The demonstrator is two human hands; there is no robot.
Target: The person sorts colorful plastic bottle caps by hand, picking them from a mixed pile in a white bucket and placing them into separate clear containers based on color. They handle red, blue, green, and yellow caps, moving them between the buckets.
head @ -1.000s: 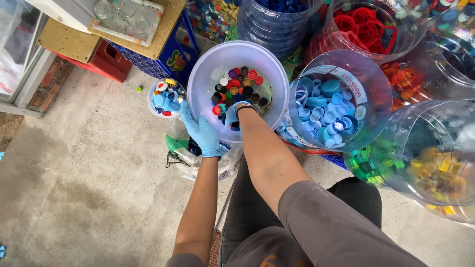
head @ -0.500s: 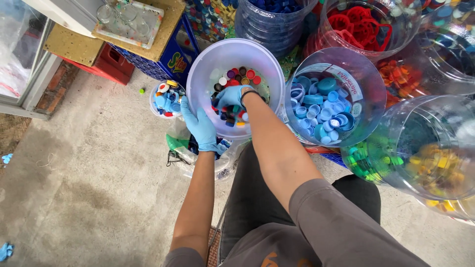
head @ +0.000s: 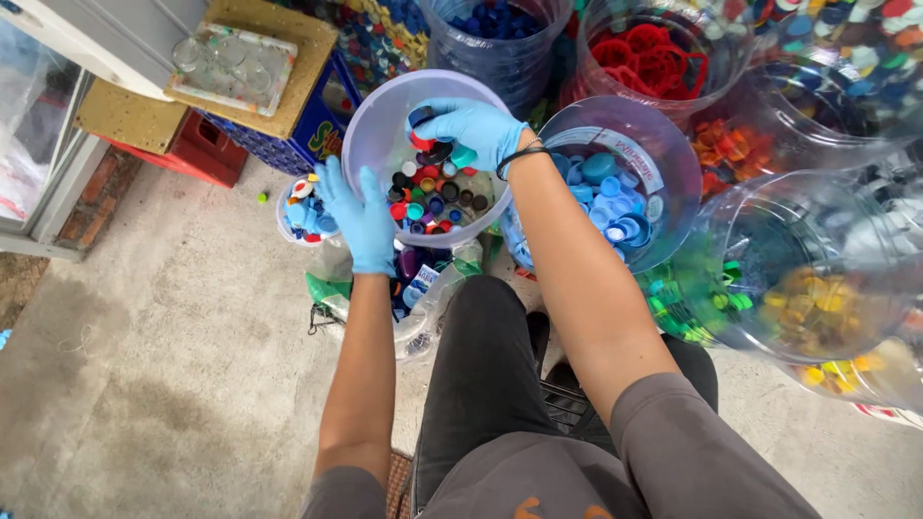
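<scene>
Two blue-gloved hands work a pale translucent plastic bowl (head: 380,125) of mixed coloured bottle caps (head: 435,197). Left hand (head: 358,213) clasps its rim, fingers curled. Right hand (head: 473,130) reaches inside, fingers bent over caps; whether it grips any, I cannot tell.

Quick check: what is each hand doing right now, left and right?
Left hand: gripping the rim of the clear bowl.
Right hand: inside the bowl over the mixed caps; grip cannot be told.

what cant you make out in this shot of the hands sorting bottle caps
Head view:
- Right hand: palm faces down into the bowl, hiding any cap it grips.
- Left hand: its fingers on the bowl's underside are hidden.
- Red-cap container: cut off by the top edge.
</scene>
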